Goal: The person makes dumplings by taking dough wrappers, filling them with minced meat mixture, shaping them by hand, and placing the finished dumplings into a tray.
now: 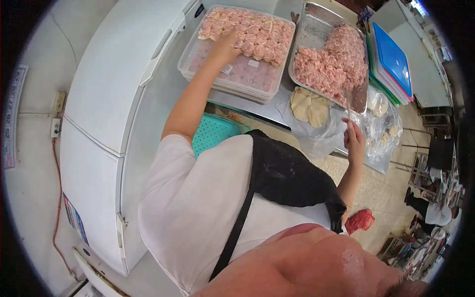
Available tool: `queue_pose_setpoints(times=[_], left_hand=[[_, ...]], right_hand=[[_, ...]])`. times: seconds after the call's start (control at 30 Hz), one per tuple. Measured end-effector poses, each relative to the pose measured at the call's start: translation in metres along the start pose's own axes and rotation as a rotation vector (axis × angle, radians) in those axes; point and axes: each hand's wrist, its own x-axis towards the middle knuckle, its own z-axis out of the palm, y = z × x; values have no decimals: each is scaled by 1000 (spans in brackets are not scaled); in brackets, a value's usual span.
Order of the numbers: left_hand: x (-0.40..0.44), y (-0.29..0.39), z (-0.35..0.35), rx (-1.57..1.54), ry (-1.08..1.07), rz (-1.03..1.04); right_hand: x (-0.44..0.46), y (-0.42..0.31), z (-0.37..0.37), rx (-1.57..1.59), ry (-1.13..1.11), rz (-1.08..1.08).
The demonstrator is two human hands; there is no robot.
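Left hand (226, 48) on packed dumplings (262, 37) atop stacked plastic boxes (240, 88), grip unclear; right hand (354, 140) closed round thin tool (349, 111) near minced meat (336, 62); risk: dumplings may deform if left fingertips press too hard.

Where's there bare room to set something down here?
The metal tray is mostly bare at far left, beside the ground meat; a narrow counter strip borders the near side of the container. Crowded: around plastic film, dough rounds and coloured stack.
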Motion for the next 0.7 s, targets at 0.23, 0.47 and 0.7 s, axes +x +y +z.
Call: queue_pose_setpoints(times=[0.23, 0.47, 0.7], left_hand=[[-12, 74, -55, -26, -170, -34], [-51, 192, 37, -698, -462, 155], [-77, 229, 136, -610, -398, 231]], right_hand=[[107, 0, -3, -887, 14, -746], [169, -34, 31, -1213, -99, -734], [175, 9, 22, -1000, -324, -834]])
